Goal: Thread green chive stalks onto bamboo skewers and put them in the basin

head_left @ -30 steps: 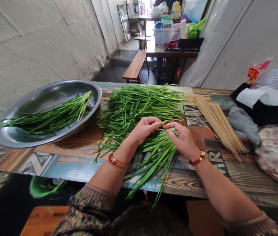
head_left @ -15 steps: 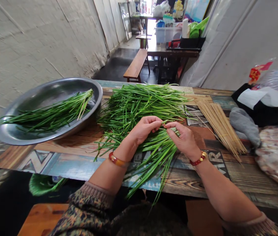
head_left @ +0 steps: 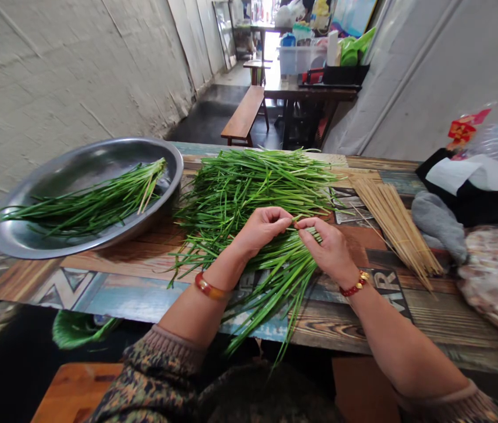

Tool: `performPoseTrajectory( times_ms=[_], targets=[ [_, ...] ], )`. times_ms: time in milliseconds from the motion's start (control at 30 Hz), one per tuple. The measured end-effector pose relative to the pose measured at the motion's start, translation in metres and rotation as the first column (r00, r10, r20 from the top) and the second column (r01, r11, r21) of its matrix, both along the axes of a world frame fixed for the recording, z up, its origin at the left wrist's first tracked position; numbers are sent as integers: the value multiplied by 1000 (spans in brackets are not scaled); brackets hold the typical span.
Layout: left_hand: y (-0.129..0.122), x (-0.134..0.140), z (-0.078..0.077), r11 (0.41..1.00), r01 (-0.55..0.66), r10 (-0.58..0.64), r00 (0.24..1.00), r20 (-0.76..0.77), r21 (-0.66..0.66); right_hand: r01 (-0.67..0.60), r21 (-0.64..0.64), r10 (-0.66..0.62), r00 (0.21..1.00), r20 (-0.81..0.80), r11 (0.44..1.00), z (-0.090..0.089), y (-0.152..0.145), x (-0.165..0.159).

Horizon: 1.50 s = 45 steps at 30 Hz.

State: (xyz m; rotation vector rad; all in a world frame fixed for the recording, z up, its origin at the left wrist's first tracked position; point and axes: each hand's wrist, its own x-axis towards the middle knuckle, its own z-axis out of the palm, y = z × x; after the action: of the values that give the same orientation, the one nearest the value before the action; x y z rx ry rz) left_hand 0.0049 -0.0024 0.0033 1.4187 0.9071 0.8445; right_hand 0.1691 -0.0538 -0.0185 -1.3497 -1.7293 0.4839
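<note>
Together, the left hand (head_left: 260,230) and right hand (head_left: 330,247) pinch a green stem (head_left: 293,220) in a narrow grip, perhaps to steady it. Long greens (head_left: 253,182) lie under and past them on the desk (head_left: 341,326), with sticks (head_left: 396,226) on the right, maybe for easy reach.

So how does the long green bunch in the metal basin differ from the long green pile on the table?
The long green bunch is smaller, the long green pile larger. The bunch lies in a shiny metal basin, the pile on a patchwork wooden table. Both have paler ends at right.
</note>
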Motion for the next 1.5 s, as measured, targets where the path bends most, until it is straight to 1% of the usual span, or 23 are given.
performPoseTrajectory(
  times_ms=[100,233,400,467,600,667,767,833,1000,1167,1267,1400,1500],
  targets=[
    [-1,1,2,1000,0,0,1000,-20,15,13,9,-13,1000,-3,1000,-1,0,0],
    [0,0,-1,1000,22,-22,999,-26,12,24,28,-24,1000,5,999,-3,1,0],
    [2,-1,-3,999,36,-37,999,-14,-26,52,44,-49,997,-56,998,-6,2,-1],
    [2,-2,-3,999,38,-38,999,-8,-31,40,36,-38,997,-64,999,-4,1,-1],
    [2,-3,-1,999,38,-38,999,-27,-23,-6,43,8,999,-35,999,-1,-1,0],
    [2,-3,-2,998,57,-57,998,-29,-18,-18,53,19,1000,-20,998,-1,-1,0],
    [2,-1,-5,995,104,-104,994,-16,-8,-19,75,19,1000,4,997,-3,0,0],
    [2,1,-7,994,109,-108,994,-17,6,-4,88,3,1000,13,996,-4,0,0],
    [2,3,-8,993,67,-60,996,-63,102,17,78,-16,1000,-10,997,-3,1,0],
    [4,-2,-9,978,163,-144,979,-141,132,24,32,-24,1000,-16,999,0,0,0],
    [6,-4,-10,971,172,-134,967,-215,168,33,16,-33,999,-6,999,0,-1,1],
    [6,-3,-11,972,169,-132,967,-218,161,25,16,-25,1000,7,1000,-2,0,1],
    [3,2,-10,977,148,-112,969,-218,153,25,41,-25,1000,-2,999,-4,2,0]
  ],
)
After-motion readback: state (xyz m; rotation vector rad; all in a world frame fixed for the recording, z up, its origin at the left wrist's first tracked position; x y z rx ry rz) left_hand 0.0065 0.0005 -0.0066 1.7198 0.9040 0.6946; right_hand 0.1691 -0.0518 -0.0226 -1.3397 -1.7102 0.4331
